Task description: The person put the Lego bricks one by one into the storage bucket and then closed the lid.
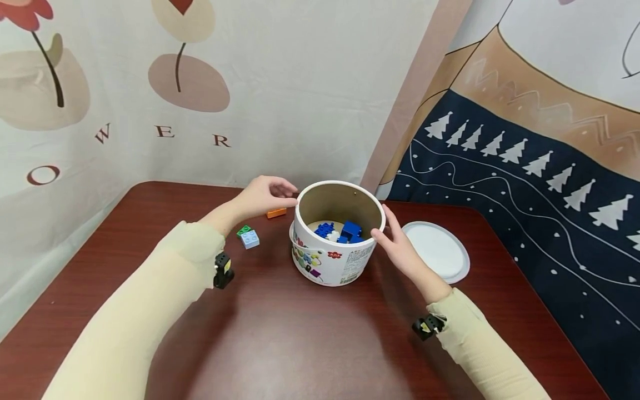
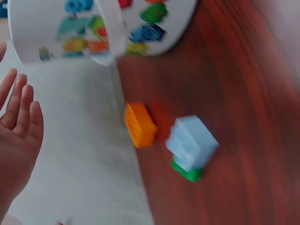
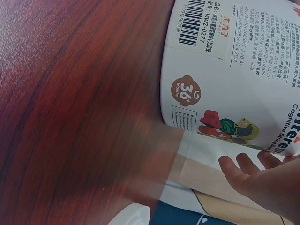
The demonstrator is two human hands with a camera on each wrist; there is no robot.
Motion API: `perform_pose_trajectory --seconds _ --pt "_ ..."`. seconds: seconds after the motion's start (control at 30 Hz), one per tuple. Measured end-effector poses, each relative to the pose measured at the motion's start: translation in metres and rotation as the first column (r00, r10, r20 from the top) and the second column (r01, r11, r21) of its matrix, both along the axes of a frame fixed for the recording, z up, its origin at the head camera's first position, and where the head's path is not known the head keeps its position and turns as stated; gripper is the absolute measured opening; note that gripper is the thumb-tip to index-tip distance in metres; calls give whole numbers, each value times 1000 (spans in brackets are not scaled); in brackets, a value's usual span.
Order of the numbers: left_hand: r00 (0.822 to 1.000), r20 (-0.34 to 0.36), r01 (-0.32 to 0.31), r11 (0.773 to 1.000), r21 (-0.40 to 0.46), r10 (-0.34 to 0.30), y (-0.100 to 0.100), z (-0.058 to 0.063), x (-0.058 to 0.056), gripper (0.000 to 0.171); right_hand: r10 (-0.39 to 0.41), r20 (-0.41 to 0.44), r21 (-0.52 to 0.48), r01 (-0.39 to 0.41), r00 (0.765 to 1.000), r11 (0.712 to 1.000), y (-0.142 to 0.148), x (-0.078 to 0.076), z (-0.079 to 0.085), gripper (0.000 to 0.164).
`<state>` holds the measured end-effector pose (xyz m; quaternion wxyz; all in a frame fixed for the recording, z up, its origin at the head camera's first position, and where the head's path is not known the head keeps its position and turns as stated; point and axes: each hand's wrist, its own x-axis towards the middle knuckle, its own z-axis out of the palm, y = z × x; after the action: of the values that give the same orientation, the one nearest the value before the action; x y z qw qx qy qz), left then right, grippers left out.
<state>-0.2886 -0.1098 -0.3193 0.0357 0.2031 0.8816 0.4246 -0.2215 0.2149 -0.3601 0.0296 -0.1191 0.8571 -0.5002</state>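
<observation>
A white bucket (image 1: pixel 320 261) with printed pictures stands upright on the table, its top uncovered. Inside it lie blue blocks (image 1: pixel 351 230) and a small white piece (image 1: pixel 333 236). At the bucket's left rim is my left hand (image 1: pixel 262 197), its fingers extended in the left wrist view; whether it touches the rim I cannot tell. My right hand (image 1: pixel 400 244) rests against the right side near the rim, fingers fairly straight. Left of the bucket lie an orange block (image 2: pixel 140 124), a light blue block (image 2: pixel 194 143) and a green block (image 2: pixel 188 174).
A round white lid (image 1: pixel 437 253) lies flat on the table right of the bucket. The dark red-brown table (image 1: pixel 300 344) meets a pale printed cloth (image 1: pixel 300 111) at the back. A navy cloth with white trees (image 1: pixel 510 183) hangs on the right.
</observation>
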Motion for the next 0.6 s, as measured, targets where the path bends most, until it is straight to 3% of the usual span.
perform_pose_trajectory --seconds 0.27,0.6 --pt "995 5 -104 994 -13 105 -41 -34 7 39 -3 0 4 3 1000 1000 0 0 0 69" --pt "983 53 -174 984 -39 176 -72 -75 19 45 -7 -13 11 7 1000 1000 0 -2 -2 68"
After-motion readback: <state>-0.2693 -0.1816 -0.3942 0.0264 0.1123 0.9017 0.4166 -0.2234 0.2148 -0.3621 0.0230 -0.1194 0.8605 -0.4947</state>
